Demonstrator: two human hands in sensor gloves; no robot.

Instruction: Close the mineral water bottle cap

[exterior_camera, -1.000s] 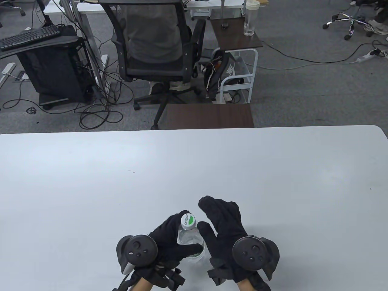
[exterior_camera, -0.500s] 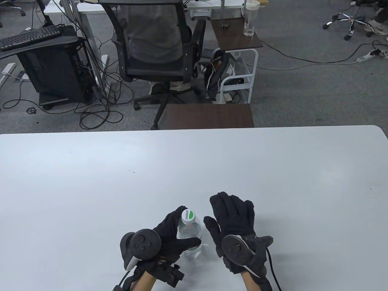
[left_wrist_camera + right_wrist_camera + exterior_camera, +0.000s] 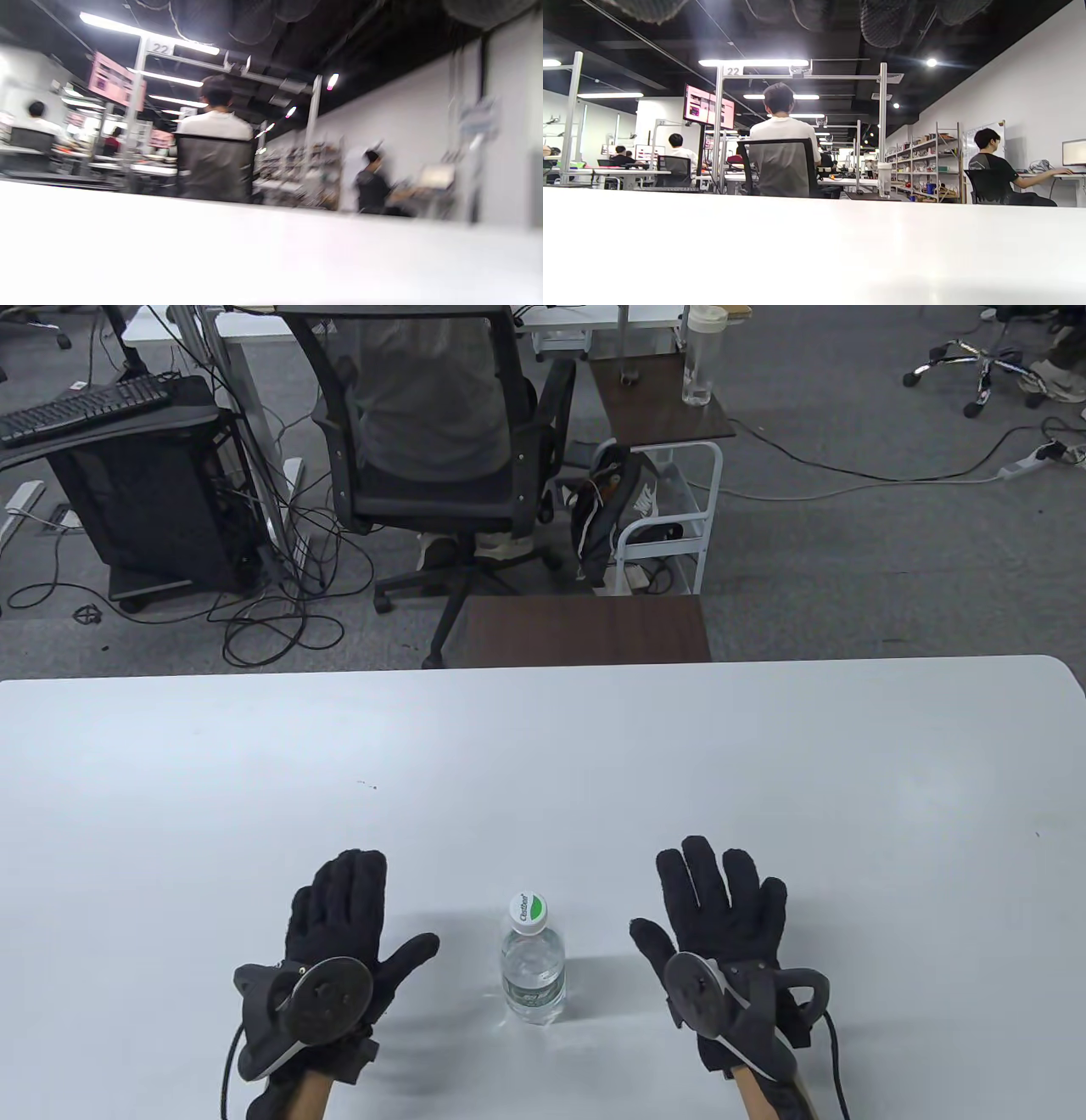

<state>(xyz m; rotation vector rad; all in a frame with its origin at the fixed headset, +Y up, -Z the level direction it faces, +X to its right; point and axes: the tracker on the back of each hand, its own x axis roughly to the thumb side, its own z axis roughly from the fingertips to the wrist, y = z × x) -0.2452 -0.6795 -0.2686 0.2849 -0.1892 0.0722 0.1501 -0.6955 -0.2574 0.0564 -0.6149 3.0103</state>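
A small clear mineral water bottle stands upright on the white table near its front edge, with a white and green cap on its neck. My left hand lies flat on the table to the left of the bottle, fingers spread, holding nothing. My right hand lies flat to the right of the bottle, fingers spread, holding nothing. Neither hand touches the bottle. Both wrist views look low across the table top and show neither the bottle nor my fingers.
Beyond the table's far edge stand a dark side table, an office chair with a person seated, and a white cart. The wrist views show the same seated person and shelves.
My left hand let go of the bottle and moved left to lie flat. My right hand moved right, away from the cap, and lies flat. The bottle stands on its own.
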